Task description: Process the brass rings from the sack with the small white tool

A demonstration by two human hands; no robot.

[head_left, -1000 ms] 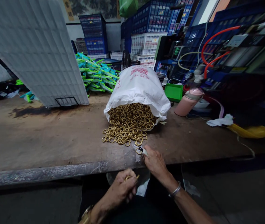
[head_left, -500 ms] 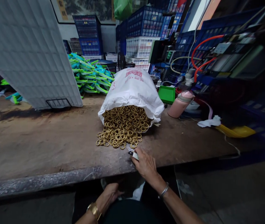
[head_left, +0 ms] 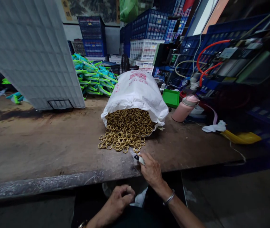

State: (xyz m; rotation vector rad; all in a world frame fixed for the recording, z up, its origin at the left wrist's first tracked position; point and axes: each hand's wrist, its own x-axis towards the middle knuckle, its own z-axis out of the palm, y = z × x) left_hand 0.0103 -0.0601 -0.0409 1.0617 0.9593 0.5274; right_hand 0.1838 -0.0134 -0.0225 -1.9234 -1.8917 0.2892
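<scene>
My right hand [head_left: 151,168] is closed around a small white-handled tool with a dark flat tip [head_left: 141,160], just above the table's front edge. The tip points toward the nearest brass-coloured rings [head_left: 123,139] and is apart from them. These rings spill in a heap out of the mouth of a white woven sack [head_left: 135,90] lying on its side. Below the table edge, over my lap, my left hand [head_left: 119,200] has its fingers curled in. Whatever may be between those fingers is hidden. Behind it, a pale plastic sheet or bag [head_left: 140,198] shows in part.
A tall ribbed whitish panel [head_left: 37,57] stands at left on the wooden table [head_left: 42,145]. Green and blue plastic pieces [head_left: 97,77] are piled behind it. To the right are a pink bottle [head_left: 184,108], a green tray [head_left: 170,98], a yellow scoop-like piece [head_left: 243,138] and a machine with red hoses [head_left: 202,60].
My left hand has come up and to the right, its curled fingers now showing. My right hand has shifted slightly right with the tool. The rings and sack lie as before.
</scene>
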